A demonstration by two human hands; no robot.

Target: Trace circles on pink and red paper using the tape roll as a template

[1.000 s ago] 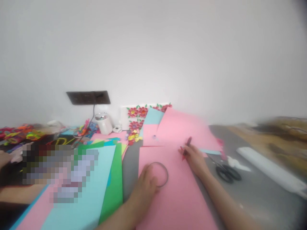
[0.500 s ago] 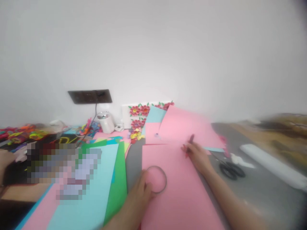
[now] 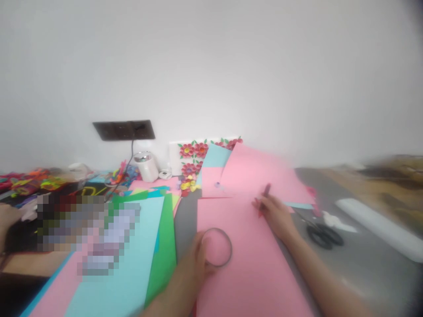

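Note:
A large pink sheet of paper (image 3: 244, 273) lies in front of me. My left hand (image 3: 200, 259) grips a thin dark ring (image 3: 231, 250) by its left side, over the sheet's left part; pink paper shows through the ring. Whether the ring touches the paper I cannot tell. My right hand (image 3: 274, 213) is closed around a dark reddish pen (image 3: 266, 191), which slants with its lower end close to the sheet's upper right. Another pink sheet (image 3: 261, 169) with a bent-up corner lies behind. Both hands look slightly blurred.
Black-handled scissors (image 3: 322, 235) and a white roll (image 3: 376, 226) lie on the right. Light blue (image 3: 125, 259) and green paper (image 3: 161, 268) spread at left. Behind stand a white canister (image 3: 147, 168) and a flower-decorated board (image 3: 175, 158). Another person's hand (image 3: 8, 222) shows far left.
The view has shifted slightly, so things on the right sit a little farther right. My left hand still holds the ring and my right hand the pen, with little other visible difference.

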